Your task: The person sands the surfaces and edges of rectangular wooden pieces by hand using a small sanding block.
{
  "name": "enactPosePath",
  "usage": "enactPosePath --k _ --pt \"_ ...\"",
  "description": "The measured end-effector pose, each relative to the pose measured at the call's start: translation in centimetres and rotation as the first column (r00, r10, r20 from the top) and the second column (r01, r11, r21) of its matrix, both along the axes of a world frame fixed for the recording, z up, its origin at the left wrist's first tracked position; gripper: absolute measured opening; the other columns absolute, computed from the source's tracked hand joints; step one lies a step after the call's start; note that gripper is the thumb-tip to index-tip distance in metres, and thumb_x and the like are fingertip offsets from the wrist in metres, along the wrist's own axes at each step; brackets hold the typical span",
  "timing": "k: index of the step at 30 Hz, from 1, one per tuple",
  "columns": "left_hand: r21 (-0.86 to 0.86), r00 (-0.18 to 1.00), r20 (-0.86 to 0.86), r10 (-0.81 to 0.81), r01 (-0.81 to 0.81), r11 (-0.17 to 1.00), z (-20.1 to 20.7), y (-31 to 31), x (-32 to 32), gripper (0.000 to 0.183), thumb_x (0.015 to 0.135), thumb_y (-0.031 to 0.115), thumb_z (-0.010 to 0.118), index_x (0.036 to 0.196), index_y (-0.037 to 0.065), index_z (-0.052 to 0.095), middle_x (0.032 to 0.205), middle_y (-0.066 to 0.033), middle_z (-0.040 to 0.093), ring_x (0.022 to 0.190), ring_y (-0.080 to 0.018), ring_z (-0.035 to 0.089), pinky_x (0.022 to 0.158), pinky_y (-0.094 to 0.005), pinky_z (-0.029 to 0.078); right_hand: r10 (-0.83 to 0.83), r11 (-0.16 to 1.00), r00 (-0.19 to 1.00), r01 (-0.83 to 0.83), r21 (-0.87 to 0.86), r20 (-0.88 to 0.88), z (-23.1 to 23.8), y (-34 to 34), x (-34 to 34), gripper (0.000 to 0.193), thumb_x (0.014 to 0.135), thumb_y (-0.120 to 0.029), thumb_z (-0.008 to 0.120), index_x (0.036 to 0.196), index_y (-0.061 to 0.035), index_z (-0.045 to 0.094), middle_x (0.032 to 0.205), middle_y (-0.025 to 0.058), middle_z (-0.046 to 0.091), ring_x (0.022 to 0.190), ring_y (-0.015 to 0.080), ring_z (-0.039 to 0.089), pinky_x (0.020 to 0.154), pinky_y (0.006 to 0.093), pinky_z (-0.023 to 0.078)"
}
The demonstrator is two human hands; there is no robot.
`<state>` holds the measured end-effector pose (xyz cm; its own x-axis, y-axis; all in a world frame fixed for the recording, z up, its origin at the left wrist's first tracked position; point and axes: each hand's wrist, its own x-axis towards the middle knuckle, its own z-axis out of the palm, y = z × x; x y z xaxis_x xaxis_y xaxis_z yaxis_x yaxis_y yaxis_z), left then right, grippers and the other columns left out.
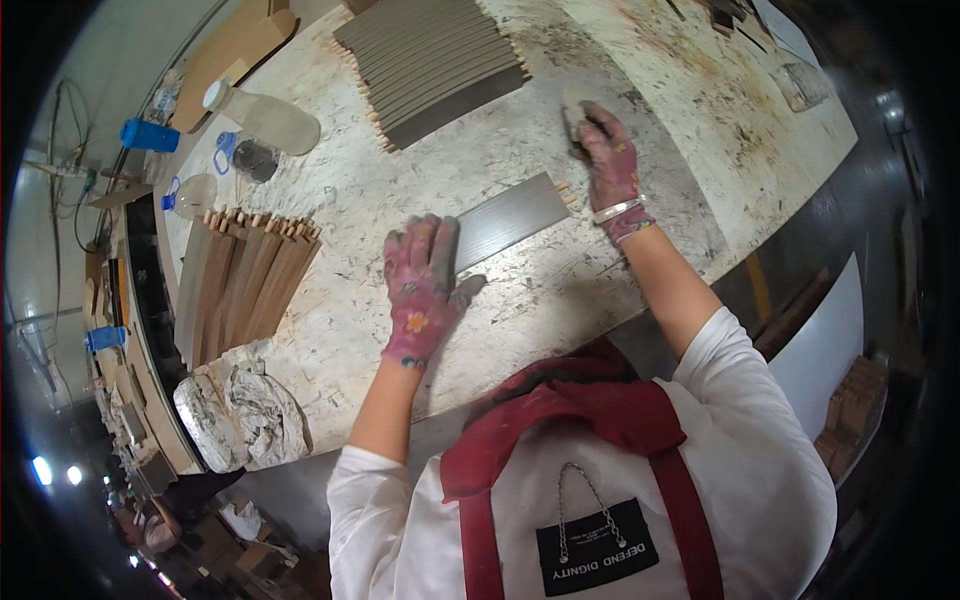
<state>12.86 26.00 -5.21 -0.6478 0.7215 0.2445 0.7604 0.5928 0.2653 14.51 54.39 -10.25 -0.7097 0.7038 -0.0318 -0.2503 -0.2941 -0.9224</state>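
Note:
A flat grey board (512,222) with light wooden dowels sticking out of its right end lies slantwise on the worktable. My left hand (418,275), in a pink flowered glove, lies at the board's left end with its fingers stretched flat and the thumb spread. Right of the board, my right hand (610,160) hovers in a matching glove stained dark at the fingers. Its fingers are curled and slightly blurred. A pale smear shows by the fingertips, too blurred to tell what, if anything, they hold.
A row of grey dowelled boards (430,65) lies at the back of the stained table (350,190). More brown boards (245,285) stand packed together at the left. Several bottles, including a large cloudy one (265,118), stand behind them; a crumpled wrapped bundle (262,415) sits front left.

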Motion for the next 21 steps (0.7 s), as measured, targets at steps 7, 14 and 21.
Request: enactPosePath --k 7,14,21 --pt "-0.032 0.738 0.674 0.046 -0.032 0.999 1.6 -1.9 -5.5 0.038 0.093 0.022 0.059 0.129 0.010 0.062 0.110 -0.0177 0.067 0.099 -0.0305 0.067 0.088 -0.0375 0.053 0.194 0.981 0.980 -0.193 -0.018 0.044 4.8 1.9 4.4 0.049 0.089 -0.024 0.072 0.131 -0.0041 0.057 0.106 0.0020 0.063 0.087 0.0092 0.058 0.075 0.0248 0.049" --pt "-0.128 0.984 0.152 0.090 -0.071 0.989 0.5 5.1 -0.1 0.068 0.082 0.030 0.074 0.141 0.007 0.049 0.136 -0.0249 0.051 0.120 -0.0398 0.055 0.100 -0.0459 0.046 0.377 0.921 0.889 -0.390 -0.001 0.261 0.8 2.2 4.2 0.042 0.091 -0.024 0.067 0.127 -0.0028 0.060 0.101 0.0031 0.063 0.082 0.0099 0.057 0.071 0.0253 0.049" --pt "0.035 0.978 0.191 -0.080 0.075 0.997 -2.8 3.7 1.0 0.070 0.077 0.023 0.071 0.140 0.007 0.048 0.141 -0.0274 0.046 0.121 -0.0448 0.050 0.103 -0.0481 0.044 0.480 0.667 0.724 -0.668 0.330 0.495 2.4 1.0 0.3 0.043 0.088 -0.029 0.065 0.119 -0.0003 0.064 0.110 0.0141 0.067 0.101 0.0241 0.064 0.090 0.0332 0.049"
